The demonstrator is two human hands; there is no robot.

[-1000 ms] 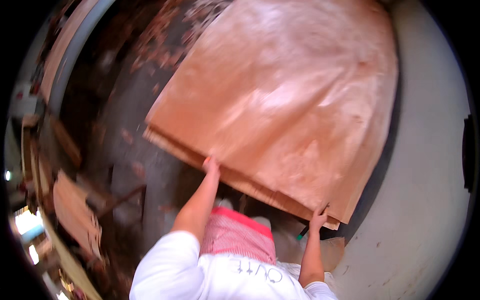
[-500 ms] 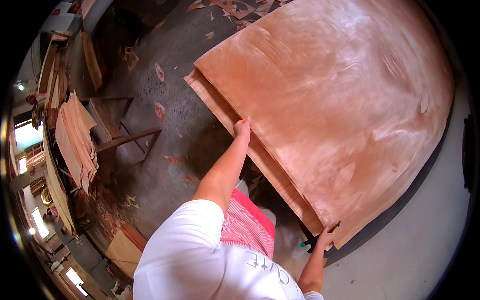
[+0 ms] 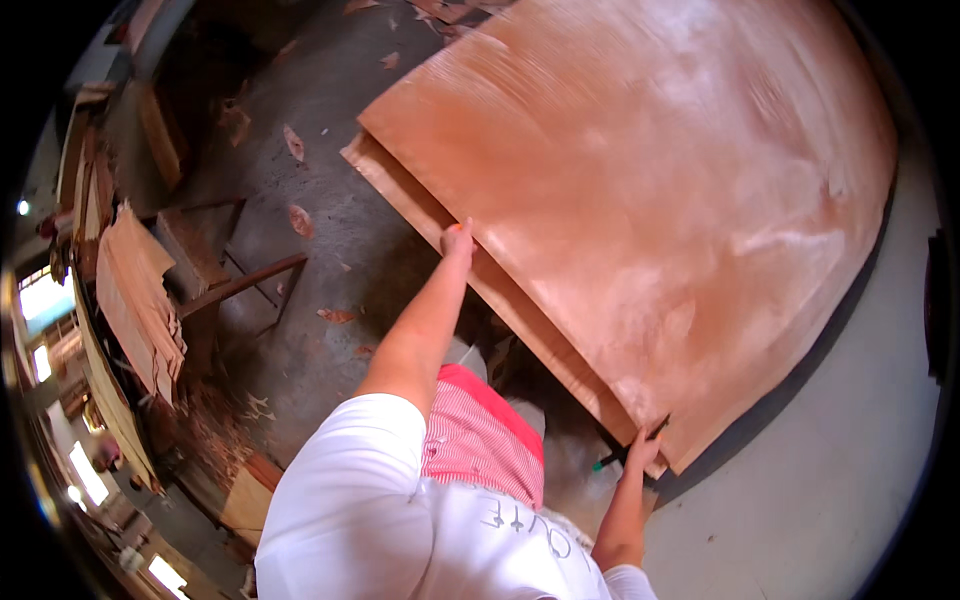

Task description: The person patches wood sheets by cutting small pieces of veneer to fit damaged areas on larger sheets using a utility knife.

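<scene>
A broad reddish-brown wood veneer sheet spreads over the right half of the view, its surface wavy and shiny. Beneath its near edge a paler sheet edge shows, with a dark gap between the two. My left hand is closed on the upper sheet's near edge, with a spot of orange at the fingertips. Closer to me, at the near corner, my right hand is closed on the sheet. A thin dark tool with a green end sticks out of that hand; its kind is unclear.
Stacked veneer sheets lean at the left beside a metal-framed stand. Leaf-shaped scraps are scattered on the dark floor. A pale surface runs along the sheet's right side.
The view has shifted a little, so most things sit farther left. Both hands, still closed on the sheet, have moved slightly away from me and left with it.
</scene>
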